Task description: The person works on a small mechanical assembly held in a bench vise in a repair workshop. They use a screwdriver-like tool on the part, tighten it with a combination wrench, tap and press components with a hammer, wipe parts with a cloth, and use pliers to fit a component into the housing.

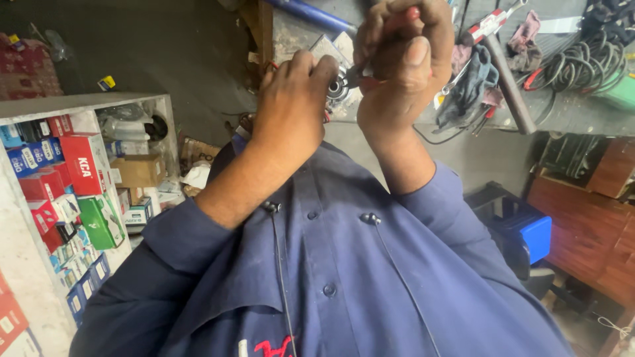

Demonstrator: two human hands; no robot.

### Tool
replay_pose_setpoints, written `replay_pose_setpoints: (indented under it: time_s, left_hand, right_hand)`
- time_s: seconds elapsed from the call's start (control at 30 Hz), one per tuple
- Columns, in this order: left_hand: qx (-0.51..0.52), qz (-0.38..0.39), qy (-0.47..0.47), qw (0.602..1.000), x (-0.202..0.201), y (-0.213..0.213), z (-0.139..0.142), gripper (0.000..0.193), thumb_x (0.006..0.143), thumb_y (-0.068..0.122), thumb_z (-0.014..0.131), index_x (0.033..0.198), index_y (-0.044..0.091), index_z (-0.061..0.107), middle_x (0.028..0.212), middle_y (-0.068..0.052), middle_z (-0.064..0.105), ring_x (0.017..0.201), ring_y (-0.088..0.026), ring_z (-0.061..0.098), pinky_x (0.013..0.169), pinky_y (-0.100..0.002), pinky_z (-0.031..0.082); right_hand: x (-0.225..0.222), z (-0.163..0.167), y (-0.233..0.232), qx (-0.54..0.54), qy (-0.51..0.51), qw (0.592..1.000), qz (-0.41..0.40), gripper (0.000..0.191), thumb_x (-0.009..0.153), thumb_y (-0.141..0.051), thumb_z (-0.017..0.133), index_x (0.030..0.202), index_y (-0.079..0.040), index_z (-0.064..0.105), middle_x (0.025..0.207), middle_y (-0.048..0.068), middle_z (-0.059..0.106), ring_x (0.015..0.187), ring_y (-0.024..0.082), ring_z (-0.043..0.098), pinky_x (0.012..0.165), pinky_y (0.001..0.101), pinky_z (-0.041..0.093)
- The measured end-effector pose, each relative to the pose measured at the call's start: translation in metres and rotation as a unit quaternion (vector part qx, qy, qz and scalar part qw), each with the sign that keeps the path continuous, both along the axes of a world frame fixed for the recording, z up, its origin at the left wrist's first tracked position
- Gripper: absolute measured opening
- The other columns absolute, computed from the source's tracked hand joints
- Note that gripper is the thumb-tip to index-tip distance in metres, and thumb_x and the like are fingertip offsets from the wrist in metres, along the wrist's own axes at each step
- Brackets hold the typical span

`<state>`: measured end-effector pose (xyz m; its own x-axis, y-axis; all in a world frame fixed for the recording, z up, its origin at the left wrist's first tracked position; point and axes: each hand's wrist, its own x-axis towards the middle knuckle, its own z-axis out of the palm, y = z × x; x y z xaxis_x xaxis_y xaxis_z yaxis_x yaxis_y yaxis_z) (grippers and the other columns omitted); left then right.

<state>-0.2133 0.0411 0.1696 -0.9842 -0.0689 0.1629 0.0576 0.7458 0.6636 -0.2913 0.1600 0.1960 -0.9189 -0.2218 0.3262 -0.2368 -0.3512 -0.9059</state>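
Note:
My left hand [291, 99] is closed around a small round metal part [341, 87], holding it up in front of my chest over the edge of a workbench [291, 33]. My right hand [405, 59] is clenched on a red-handled tool [370, 82]. The tool's dark metal tip touches the round part. Most of the tool is hidden inside my fist, so I cannot tell what kind it is. The two hands are close together, almost touching. Both arms wear dark blue sleeves pushed up the forearm.
A white shelf [86, 102] at the left holds several red, blue and green boxes. On the bench lie a grey rag [466, 89], a metal bar [509, 82], coiled black cables [582, 59] and a blue pipe [314, 13]. A blue box [529, 235] and wooden furniture [589, 225] stand at the right.

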Motion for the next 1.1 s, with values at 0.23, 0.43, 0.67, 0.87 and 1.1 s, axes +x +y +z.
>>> replay_pose_setpoints:
  time_s: [0.23, 0.43, 0.67, 0.87, 1.1]
  left_hand:
    - [-0.013, -0.012, 0.008, 1.0, 0.004, -0.006, -0.006, 0.025, 0.082, 0.003, 0.074, 0.104, 0.012, 0.068, 0.105, -0.01, 0.057, 0.102, -0.033, 0.06, 0.088, -0.048, 0.045]
    - [-0.036, -0.015, -0.007, 0.999, -0.001, -0.004, -0.008, 0.027, 0.074, 0.007, 0.075, 0.099, 0.01, 0.068, 0.106, -0.013, 0.057, 0.101, -0.035, 0.06, 0.084, -0.05, 0.045]
    - [-0.001, -0.045, -0.008, 0.999, -0.002, -0.011, -0.006, 0.028, 0.077, 0.001, 0.073, 0.103, 0.01, 0.068, 0.109, -0.014, 0.056, 0.104, -0.037, 0.059, 0.085, -0.05, 0.045]
    - [0.012, -0.054, -0.015, 0.998, -0.002, -0.012, -0.005, 0.029, 0.072, 0.002, 0.077, 0.098, 0.011, 0.067, 0.107, -0.013, 0.057, 0.105, -0.036, 0.059, 0.086, -0.051, 0.045]
    - [0.045, -0.069, -0.025, 0.996, -0.004, -0.007, -0.001, 0.033, 0.076, 0.003, 0.078, 0.108, 0.008, 0.069, 0.114, -0.014, 0.058, 0.11, -0.038, 0.058, 0.089, -0.051, 0.046]
  right_hand:
    - [0.001, -0.004, -0.007, -0.006, -0.005, 0.999, -0.037, 0.044, 0.111, -0.045, 0.057, 0.116, -0.003, 0.046, 0.084, 0.013, 0.048, 0.065, 0.018, 0.047, 0.052, 0.0306, 0.04]
    - [-0.009, -0.002, -0.01, -0.013, -0.049, 0.996, -0.072, 0.039, 0.112, -0.039, 0.056, 0.105, -0.003, 0.044, 0.077, 0.01, 0.048, 0.062, 0.017, 0.048, 0.05, 0.0311, 0.041]
    - [-0.004, 0.007, 0.003, 0.009, -0.024, 0.996, 0.083, 0.069, 0.099, -0.057, 0.065, 0.142, -0.006, 0.044, 0.092, 0.011, 0.05, 0.071, 0.016, 0.047, 0.06, 0.028, 0.039]
    - [0.002, 0.009, 0.013, 0.027, -0.047, 0.993, 0.109, 0.094, 0.09, -0.067, 0.069, 0.154, -0.009, 0.033, 0.105, 0.009, 0.049, 0.082, 0.015, 0.046, 0.07, 0.0286, 0.039]
    - [0.015, 0.006, 0.021, 0.036, -0.048, 0.998, 0.031, 0.104, 0.088, -0.076, 0.062, 0.16, -0.006, 0.035, 0.115, 0.012, 0.055, 0.082, 0.015, 0.048, 0.071, 0.0281, 0.039]
